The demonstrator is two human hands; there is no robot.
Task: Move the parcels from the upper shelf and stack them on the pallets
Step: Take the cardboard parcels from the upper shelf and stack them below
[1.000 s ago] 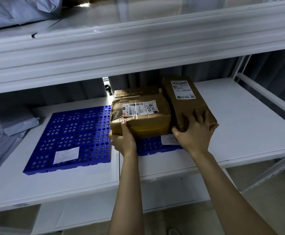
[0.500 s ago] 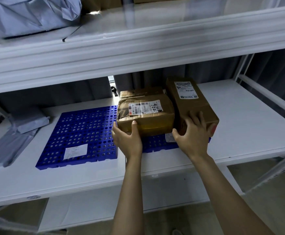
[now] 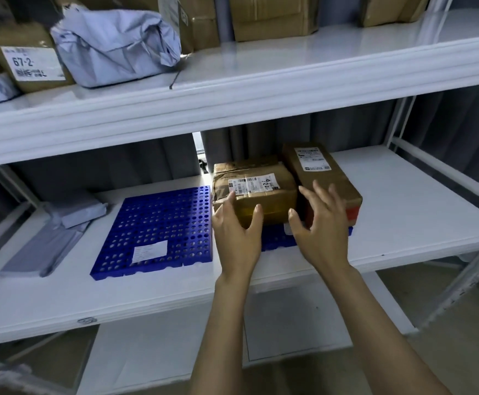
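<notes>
Two brown parcels sit side by side on the right blue pallet (image 3: 275, 240) on the middle shelf: a taped one with a white label (image 3: 254, 189) and a longer box (image 3: 318, 169) to its right. My left hand (image 3: 237, 232) hovers open just in front of the taped parcel. My right hand (image 3: 322, 223) is open in front of the longer box, fingers spread. The left blue pallet (image 3: 155, 223) holds only a white slip. On the upper shelf (image 3: 232, 81) stand a labelled brown box (image 3: 24, 58), a grey bag parcel (image 3: 113, 44) and several cardboard boxes (image 3: 272, 15).
Flat grey mailer bags (image 3: 50, 235) lie at the left end of the middle shelf. White rack posts (image 3: 398, 118) rise at the right. The upper shelf's thick front edge overhangs the middle shelf. Bare shelf surface lies to the right of the parcels.
Both hands have let go of the two parcels and pulled back slightly, fingers spreading. The view has tilted up, so the upper shelf's parcels have come into sight.
</notes>
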